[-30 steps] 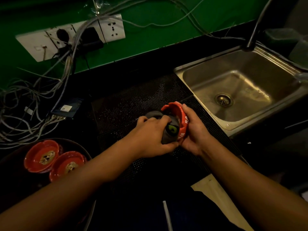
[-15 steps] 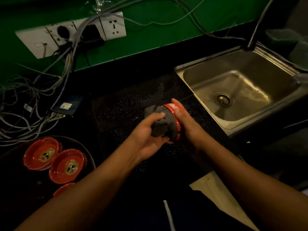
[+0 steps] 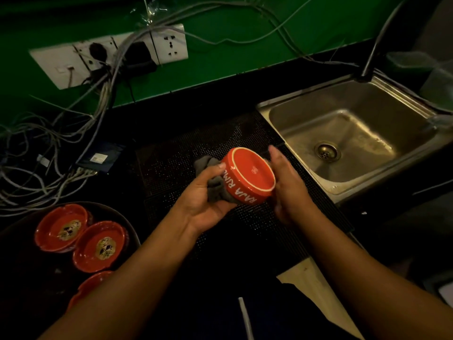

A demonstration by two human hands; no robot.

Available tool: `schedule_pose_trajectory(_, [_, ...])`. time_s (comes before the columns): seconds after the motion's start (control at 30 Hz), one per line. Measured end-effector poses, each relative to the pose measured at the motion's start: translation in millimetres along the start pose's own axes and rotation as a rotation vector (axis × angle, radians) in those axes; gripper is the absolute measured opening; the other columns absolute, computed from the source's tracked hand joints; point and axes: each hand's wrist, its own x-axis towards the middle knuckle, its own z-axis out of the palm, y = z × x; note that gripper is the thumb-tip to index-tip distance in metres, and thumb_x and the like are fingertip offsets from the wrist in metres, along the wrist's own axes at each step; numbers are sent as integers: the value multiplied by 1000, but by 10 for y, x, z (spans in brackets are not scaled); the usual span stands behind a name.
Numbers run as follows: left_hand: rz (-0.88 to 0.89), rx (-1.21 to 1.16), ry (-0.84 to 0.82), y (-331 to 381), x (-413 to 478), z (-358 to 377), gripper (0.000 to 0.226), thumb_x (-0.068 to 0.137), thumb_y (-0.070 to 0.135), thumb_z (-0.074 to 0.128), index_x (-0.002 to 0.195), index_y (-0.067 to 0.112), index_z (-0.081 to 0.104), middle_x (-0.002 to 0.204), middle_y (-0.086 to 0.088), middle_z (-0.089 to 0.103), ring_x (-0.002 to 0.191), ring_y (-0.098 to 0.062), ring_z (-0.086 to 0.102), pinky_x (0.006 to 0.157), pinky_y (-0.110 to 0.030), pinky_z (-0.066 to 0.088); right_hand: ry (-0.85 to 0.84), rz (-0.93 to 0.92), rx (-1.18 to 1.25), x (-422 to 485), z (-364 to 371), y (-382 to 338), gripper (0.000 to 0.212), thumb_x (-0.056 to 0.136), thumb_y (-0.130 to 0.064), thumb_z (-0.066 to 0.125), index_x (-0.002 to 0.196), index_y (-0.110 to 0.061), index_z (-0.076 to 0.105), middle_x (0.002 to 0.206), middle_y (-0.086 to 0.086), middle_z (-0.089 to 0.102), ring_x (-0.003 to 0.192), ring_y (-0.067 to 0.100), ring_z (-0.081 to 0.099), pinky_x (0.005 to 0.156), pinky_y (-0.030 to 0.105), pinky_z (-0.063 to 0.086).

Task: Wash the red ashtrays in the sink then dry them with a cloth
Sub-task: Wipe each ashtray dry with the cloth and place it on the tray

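A red ashtray point(image 3: 252, 171) with white lettering on its side is held over the black mat, its flat underside turned up toward me. My left hand point(image 3: 206, 200) grips a grey cloth point(image 3: 212, 184) against the ashtray's left side. My right hand point(image 3: 288, 185) presses the ashtray's right side with straight fingers. Three more red ashtrays lie on a dark round tray point(image 3: 130, 231) at lower left: one at the back point(image 3: 61, 228), one in the middle point(image 3: 100, 246), and a third point(image 3: 90, 287) partly hidden behind my left forearm.
A steel sink point(image 3: 353, 143) with a drain point(image 3: 327, 150) sits to the right, its faucet point(image 3: 375, 50) behind. A black perforated mat point(image 3: 171, 165) covers the counter. Tangled cables point(image 3: 36, 168) and wall sockets point(image 3: 169, 44) fill the left side.
The ashtray has been turned over so its underside faces up. The cloth moved from covering the ashtray's inside to its left side. My right hand's fingers have straightened.
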Motion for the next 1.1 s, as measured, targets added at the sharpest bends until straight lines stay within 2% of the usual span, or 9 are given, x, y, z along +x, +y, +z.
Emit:
schedule_pose_trajectory(0.07, [8,-2,-37,10,-15,-28,35,79,26,55,108,7,62,98,-12,69,88,-22,68,79,-40,56,-37,288,212,-9,27,-16,66,83,-62,51,129,-14,56,114,11,68,96,24,67,69,34,54])
schedule_pose_trajectory(0.13, [16,55,11,18,-20,-36,36,81,26,57,111,7,62,102,-13,70,91,-24,68,76,-41,59,-66,395,261,-21,36,-19,63,79,-57,57,124,-13,59,111,13,69,90,25,67,63,33,55])
schedule_pose_trajectory(0.27, [118,163,401,6,35,-92,30,87,25,62,113,9,62,109,-14,68,94,-26,67,70,-40,57,-24,283,367,12,20,-58,62,76,-39,63,129,-8,55,112,12,70,94,22,69,82,39,56])
schedule_pose_trajectory(0.33, [274,178,499,18,29,-115,22,90,22,60,109,10,61,102,-11,67,90,-24,66,70,-38,55,-14,199,361,8,-24,-88,65,74,-33,64,132,-4,52,110,12,70,90,19,70,80,36,56])
schedule_pose_trajectory(0.5, [446,333,358,-57,-28,145,10,94,16,55,94,20,64,82,5,72,77,-9,69,71,-32,57,89,116,403,31,62,-46,57,83,-30,63,132,-4,48,103,12,71,82,21,71,56,30,56])
schedule_pose_trajectory(0.67, [583,609,312,-2,19,143,20,94,17,57,113,16,64,91,0,68,83,-12,65,75,-30,54,-33,166,291,-57,131,-49,33,92,-23,56,122,-9,54,92,9,72,73,18,69,59,30,56])
schedule_pose_trajectory(0.83, [193,934,-15,346,-69,96,25,91,13,59,114,22,65,94,-2,70,78,-19,67,64,-28,54,-179,335,11,-113,21,-117,21,91,-25,57,102,-7,62,77,8,73,64,15,70,56,23,57])
schedule_pose_trajectory(0.97, [98,697,100,112,-72,-1,29,89,9,60,116,21,63,112,-16,66,95,-31,66,76,-44,56,-168,379,-173,-8,0,-247,65,73,-59,60,108,-4,63,90,14,74,79,22,72,66,31,58])
schedule_pose_trajectory(1.1, [216,206,347,-88,68,-33,20,88,3,57,104,10,67,98,-15,69,82,-23,68,64,-35,58,-161,317,46,-29,70,-245,82,73,-68,50,121,-2,60,109,19,70,100,28,69,81,38,56])
